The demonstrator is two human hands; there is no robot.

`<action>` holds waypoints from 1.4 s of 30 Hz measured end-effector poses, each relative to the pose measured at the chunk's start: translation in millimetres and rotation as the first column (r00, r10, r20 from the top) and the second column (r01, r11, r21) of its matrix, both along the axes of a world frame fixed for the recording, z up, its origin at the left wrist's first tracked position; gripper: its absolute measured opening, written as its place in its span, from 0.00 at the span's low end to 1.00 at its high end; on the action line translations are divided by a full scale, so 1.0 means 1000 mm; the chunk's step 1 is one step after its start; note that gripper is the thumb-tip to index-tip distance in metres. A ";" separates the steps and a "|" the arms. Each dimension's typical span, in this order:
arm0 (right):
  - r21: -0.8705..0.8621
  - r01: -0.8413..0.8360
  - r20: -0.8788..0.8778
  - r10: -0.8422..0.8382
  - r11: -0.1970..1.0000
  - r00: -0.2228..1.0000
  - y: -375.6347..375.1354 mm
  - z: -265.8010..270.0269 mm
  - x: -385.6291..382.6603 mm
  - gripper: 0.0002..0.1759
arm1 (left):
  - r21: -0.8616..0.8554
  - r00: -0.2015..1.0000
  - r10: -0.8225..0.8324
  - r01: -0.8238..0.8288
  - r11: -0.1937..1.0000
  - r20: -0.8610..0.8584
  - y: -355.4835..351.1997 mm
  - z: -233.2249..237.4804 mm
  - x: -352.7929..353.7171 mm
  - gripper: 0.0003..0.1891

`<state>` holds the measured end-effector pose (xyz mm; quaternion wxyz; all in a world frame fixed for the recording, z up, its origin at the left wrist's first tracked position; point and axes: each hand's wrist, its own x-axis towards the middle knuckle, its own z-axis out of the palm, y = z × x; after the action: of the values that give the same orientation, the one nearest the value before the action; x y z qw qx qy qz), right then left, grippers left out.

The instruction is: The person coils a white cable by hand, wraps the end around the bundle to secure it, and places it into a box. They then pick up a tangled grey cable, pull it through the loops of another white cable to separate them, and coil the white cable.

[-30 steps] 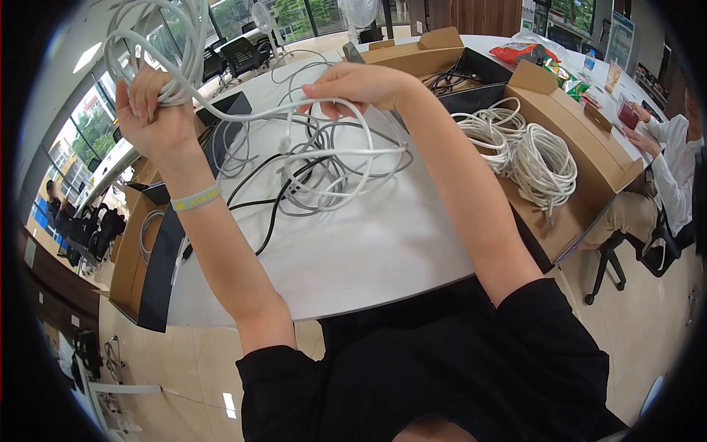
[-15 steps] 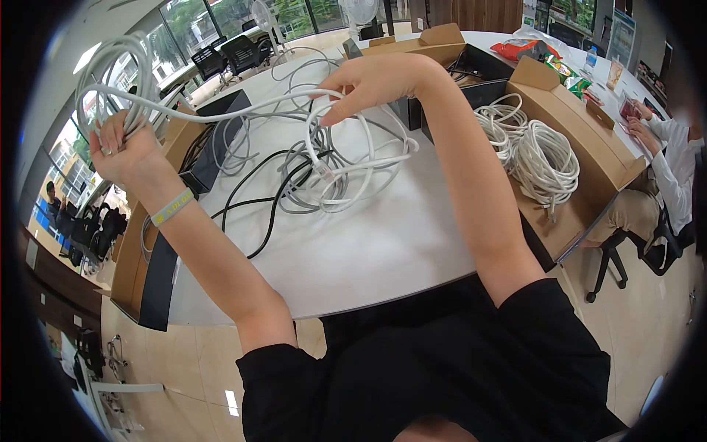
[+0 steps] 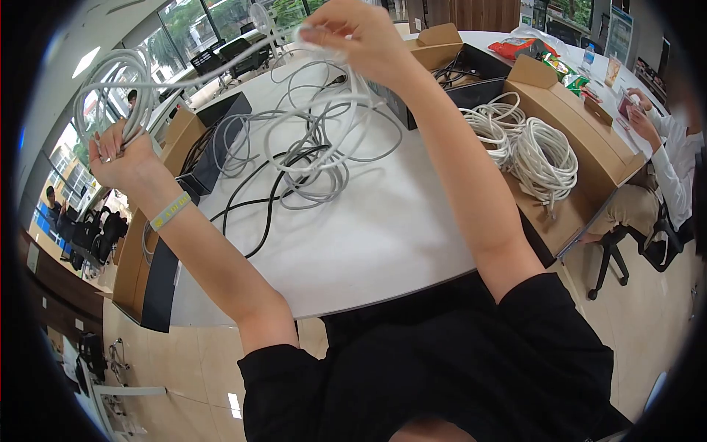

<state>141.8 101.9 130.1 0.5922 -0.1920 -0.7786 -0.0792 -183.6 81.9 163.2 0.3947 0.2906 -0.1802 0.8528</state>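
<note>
My left hand (image 3: 124,153) is raised at the left, its fingers closed around a coiled white cable (image 3: 112,87). From that coil a strand runs across to my right hand (image 3: 353,38), which pinches the cable high over the far side of the table. Loose white loops (image 3: 324,163) hang below my right hand, smeared by motion. Under them a tangle of grey cables (image 3: 322,197) and a black cable (image 3: 271,214) lies on the white table (image 3: 383,243).
Right of the table's middle, an open cardboard box (image 3: 589,173) holds bundled white cables (image 3: 543,160). Other boxes with dark cables stand behind (image 3: 479,87) and at left (image 3: 215,140). Snack bags (image 3: 524,48) lie at the back right, where a person (image 3: 674,158) sits.
My right hand has moved up and away, lifting the white cable's loops off the tangle. My left hand keeps hold of the coil in nearly the same place.
</note>
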 end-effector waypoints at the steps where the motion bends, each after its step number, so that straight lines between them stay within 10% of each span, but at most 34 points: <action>1: -0.105 -0.060 -0.117 0.047 0.993 0.992 0.002 0.003 0.002 0.08 | 0.004 0.999 0.032 -0.032 0.999 -0.008 0.002 -0.001 -0.004 0.07; 3: -0.236 -0.122 -0.243 0.064 0.964 0.968 0.006 -0.009 0.009 0.08 | 0.008 0.998 0.052 -0.052 0.999 -0.031 0.005 -0.002 -0.009 0.07; 6: -0.142 -0.711 -0.685 0.450 0.689 0.573 0.014 0.006 0.030 0.16 | 0.135 0.998 -0.004 0.012 0.991 -0.061 0.006 0.000 -0.019 0.08; 14: 0.071 -0.858 -0.822 0.517 0.509 0.239 -0.001 0.024 0.072 0.16 | -0.070 0.991 0.057 -0.049 0.996 0.122 0.009 -0.015 -0.062 0.15; 24: -0.233 -0.658 -0.674 0.369 0.717 0.640 -0.024 0.034 0.052 0.16 | -0.108 0.992 -0.118 0.123 0.987 0.049 0.012 -0.008 -0.045 0.15; 28: -0.425 -0.679 -0.554 0.421 0.599 0.718 -0.027 0.031 0.036 0.15 | -0.063 0.904 -0.391 0.386 0.920 -0.172 0.011 0.001 -0.028 0.15; 34: -0.738 -0.465 -0.075 0.625 0.490 0.777 -0.068 0.025 0.023 0.24 | -0.026 0.936 -0.279 0.280 0.960 -0.212 -0.014 0.011 0.020 0.15; 37: -0.640 0.230 0.475 0.142 0.733 0.868 -0.084 0.032 0.030 0.20 | -0.039 0.981 -0.055 0.049 0.998 -0.184 -0.019 0.012 0.016 0.14; 42: -0.190 0.309 0.396 -0.216 0.932 0.893 -0.063 0.027 0.050 0.19 | -0.096 0.951 0.300 -0.307 0.947 -0.078 -0.025 0.013 0.009 0.14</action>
<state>192.0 38.4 156.7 0.3906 -0.3503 -0.8459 -0.0957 -174.9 56.4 176.0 0.2791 0.3197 -0.0750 0.9024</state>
